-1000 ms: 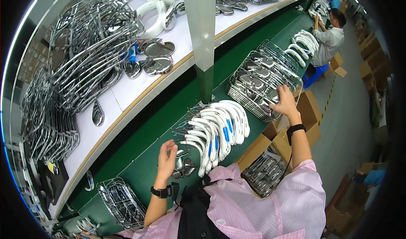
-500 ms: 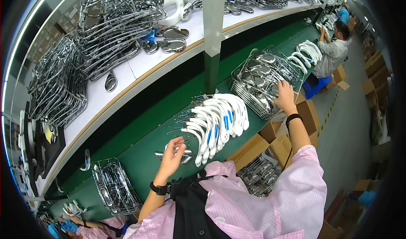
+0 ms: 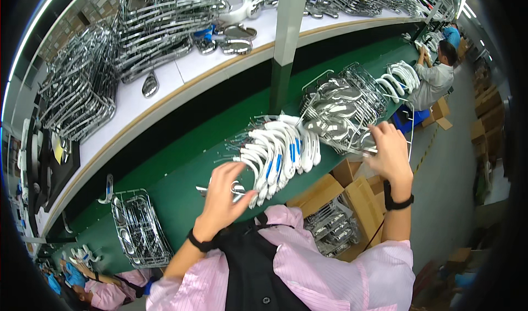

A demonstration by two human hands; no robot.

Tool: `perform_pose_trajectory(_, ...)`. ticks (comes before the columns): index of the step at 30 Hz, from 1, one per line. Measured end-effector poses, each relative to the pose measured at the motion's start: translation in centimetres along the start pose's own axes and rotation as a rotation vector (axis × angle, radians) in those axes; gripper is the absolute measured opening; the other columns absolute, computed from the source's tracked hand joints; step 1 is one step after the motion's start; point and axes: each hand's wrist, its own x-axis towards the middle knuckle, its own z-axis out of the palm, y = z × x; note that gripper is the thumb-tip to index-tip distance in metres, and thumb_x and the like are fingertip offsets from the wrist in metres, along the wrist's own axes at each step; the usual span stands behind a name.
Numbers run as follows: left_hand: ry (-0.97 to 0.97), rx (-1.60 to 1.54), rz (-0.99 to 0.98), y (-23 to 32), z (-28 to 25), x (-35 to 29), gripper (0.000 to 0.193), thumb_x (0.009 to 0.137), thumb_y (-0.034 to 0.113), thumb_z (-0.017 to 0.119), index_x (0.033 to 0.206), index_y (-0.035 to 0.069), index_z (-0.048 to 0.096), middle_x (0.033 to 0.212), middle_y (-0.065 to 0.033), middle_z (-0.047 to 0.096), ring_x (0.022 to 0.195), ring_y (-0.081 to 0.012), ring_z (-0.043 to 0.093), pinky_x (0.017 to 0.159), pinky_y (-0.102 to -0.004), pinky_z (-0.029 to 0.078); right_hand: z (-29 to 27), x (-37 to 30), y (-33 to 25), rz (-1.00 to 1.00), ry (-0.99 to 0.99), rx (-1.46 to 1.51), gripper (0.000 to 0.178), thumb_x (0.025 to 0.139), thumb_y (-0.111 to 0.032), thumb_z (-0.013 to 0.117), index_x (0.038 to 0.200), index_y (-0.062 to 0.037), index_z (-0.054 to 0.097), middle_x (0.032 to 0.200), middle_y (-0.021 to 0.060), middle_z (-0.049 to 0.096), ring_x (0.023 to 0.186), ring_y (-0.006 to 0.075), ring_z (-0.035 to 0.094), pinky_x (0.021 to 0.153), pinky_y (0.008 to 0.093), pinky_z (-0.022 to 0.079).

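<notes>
My left hand (image 3: 221, 198) hovers over the green bench, thumb apart from the fingers, with nothing seen in it. Just behind it a shiny chrome part (image 3: 238, 188) lies on the bench, partly covered by the fingers. To its right fans a row of curved white handle-shaped pieces (image 3: 283, 151), some with blue strips and thin wires at their far ends. My right hand (image 3: 391, 151) is at the near right side of a wire basket (image 3: 411, 128) heaped with chrome covers. Its fingers and thumb close about the end of a chrome cover (image 3: 364, 141), which is slightly blurred.
A second wire basket (image 3: 142, 228) of chrome parts stands at the left. Stacked chrome frames (image 3: 170, 41) fill the raised shelf, which a metal post (image 3: 289, 36) crosses. Cardboard boxes (image 3: 363, 206) sit below the bench edge. A co-worker (image 3: 436, 77) works farther right.
My right hand has drawn back toward me from over the basket, with a chrome cover at its fingers. My left hand has moved slightly, its thumb now farther out. The view has shifted a little.
</notes>
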Motion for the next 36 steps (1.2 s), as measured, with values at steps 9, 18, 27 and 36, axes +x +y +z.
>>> perform_pose_trajectory(9,-0.118,0.075,0.175,-1.6,-0.5,-3.6,0.048,0.067,-0.006,0.061,0.114,0.003,0.06,0.1,-0.0124,0.067,0.084,-0.0288,0.067,0.071,-0.0364,0.056,-4.1,0.4,-16.2,-0.403,-0.328,0.302,0.043,0.062,-0.025,0.076,0.099,-0.0089,0.064,0.088,0.0102,0.065,0.083,0.0307,0.063,0.082,0.0426,0.049)
perform_pose_trajectory(18,0.435,-1.082,-1.018,-10.0,-5.0,-21.0,0.032,0.102,0.026,0.045,0.12,0.001,0.05,0.095,-0.0124,0.066,0.076,-0.0186,0.067,0.065,-0.0297,0.056,17.0,2.5,-24.1,-0.003,-0.251,1.44,0.018,0.093,-0.011,0.048,0.101,-0.0026,0.062,0.101,0.0048,0.065,0.094,0.0133,0.058,0.079,0.0284,0.045)
perform_pose_trajectory(27,0.668,-1.512,-1.221,-10.8,-5.8,-24.4,0.045,0.101,0.044,0.04,0.117,0.005,0.055,0.097,-0.012,0.067,0.076,-0.019,0.065,0.064,-0.0333,0.056,16.5,-1.2,-38.1,-0.004,-1.124,2.649,0.048,0.091,-0.022,0.054,0.132,0.0016,0.043,0.132,0.0168,0.05,0.117,0.025,0.054,0.1,0.0369,0.045)
perform_pose_trajectory(36,0.846,-1.382,-1.071,-14.2,-8.3,-26.3,0.039,0.102,0.041,0.037,0.116,0.006,0.049,0.098,-0.0153,0.064,0.078,-0.0238,0.066,0.059,-0.036,0.058,21.4,-2.9,-38.9,0.329,-0.551,1.971,0.022,0.093,-0.007,0.054,0.113,-0.0021,0.049,0.093,0.0098,0.064,0.077,0.0157,0.064,0.067,0.0282,0.051)
